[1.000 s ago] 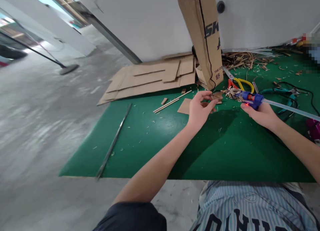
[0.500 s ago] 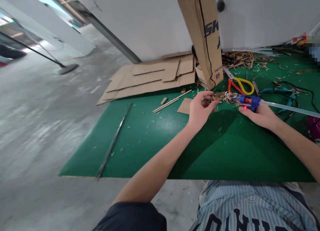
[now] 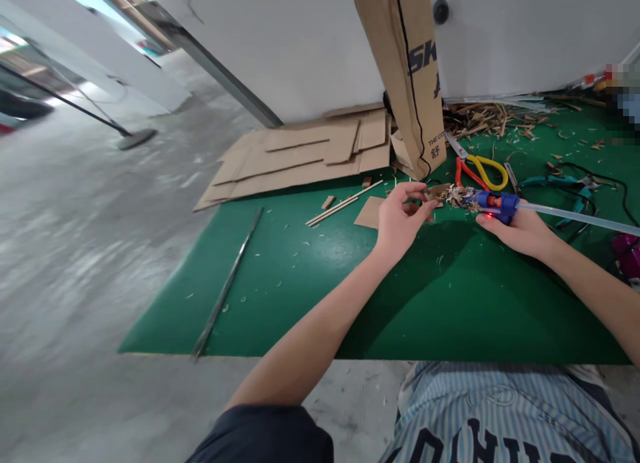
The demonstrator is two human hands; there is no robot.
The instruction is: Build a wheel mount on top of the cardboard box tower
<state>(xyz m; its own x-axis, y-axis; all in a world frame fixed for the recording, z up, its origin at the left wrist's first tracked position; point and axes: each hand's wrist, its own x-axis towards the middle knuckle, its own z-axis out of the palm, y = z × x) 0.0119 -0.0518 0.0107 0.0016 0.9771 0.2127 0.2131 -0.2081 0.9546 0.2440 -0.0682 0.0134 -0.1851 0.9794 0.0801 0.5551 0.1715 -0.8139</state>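
My right hand (image 3: 520,231) grips a blue hot glue gun (image 3: 495,203) with a clear glue stick (image 3: 580,219) running out of its back and a red light glowing. Its nozzle, crusted with scraps, points left at a small brown cardboard piece (image 3: 436,192). My left hand (image 3: 400,217) pinches that piece between thumb and fingers, just above the green mat (image 3: 300,276).
A tall cardboard strip (image 3: 407,69) leans on the wall behind. Flat cardboard sheets (image 3: 305,153) lie at the mat's back left, with thin sticks (image 3: 345,203), a cardboard offcut (image 3: 369,213) and a metal rod (image 3: 225,289). Red-yellow scissors (image 3: 477,169), teal pliers (image 3: 560,181) and shavings lie at the right.
The glue gun has moved left and slightly up, bringing its nozzle against the cardboard piece in my left hand. My left hand has stayed nearly still.
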